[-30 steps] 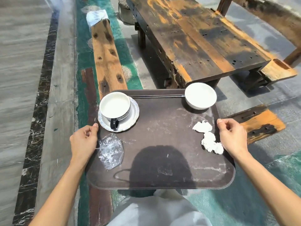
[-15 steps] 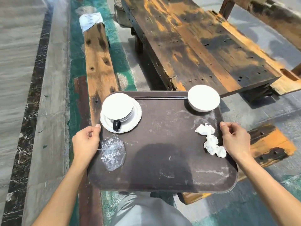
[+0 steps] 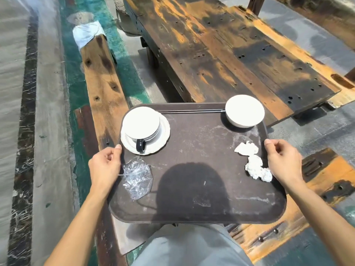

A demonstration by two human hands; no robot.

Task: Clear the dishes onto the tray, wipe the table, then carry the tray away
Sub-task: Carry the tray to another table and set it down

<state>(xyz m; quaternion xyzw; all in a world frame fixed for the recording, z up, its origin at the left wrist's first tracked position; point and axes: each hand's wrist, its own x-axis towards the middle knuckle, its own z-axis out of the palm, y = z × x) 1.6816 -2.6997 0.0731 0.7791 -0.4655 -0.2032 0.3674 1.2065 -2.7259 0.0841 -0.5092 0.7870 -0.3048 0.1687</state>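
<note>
The fingers (image 3: 269,144) of the right hand (image 3: 282,162) are clamped over the tray's (image 3: 192,204) rim at 3 o'clock, thumb on top; the left hand (image 3: 105,166) clamps the rim at 9 o'clock the same way. The tray hangs level between them, in front of the person's lap, clear of any support. Its long axis runs 9 to 3, so each hand holds one short end and neither is nearer the load's middle.

On the tray, nearest, a crumpled wrap (image 3: 137,179) lies just beside the left hand, and tissues (image 3: 253,164) lie just beside the right. Farther, at 11 o'clock, a cup (image 3: 142,124) stands on a saucer (image 3: 163,135), handle toward the person. At 1 o'clock sits a bowl (image 3: 244,112), with chopsticks (image 3: 190,111) along the far rim between the two.

Beyond, at 12 to 2 o'clock, the worktop (image 3: 230,54) lies bare. Clearing looks done; what remains, I judge, is carrying off, keeping the tray level because the heavier crockery sits at the far edge.
</note>
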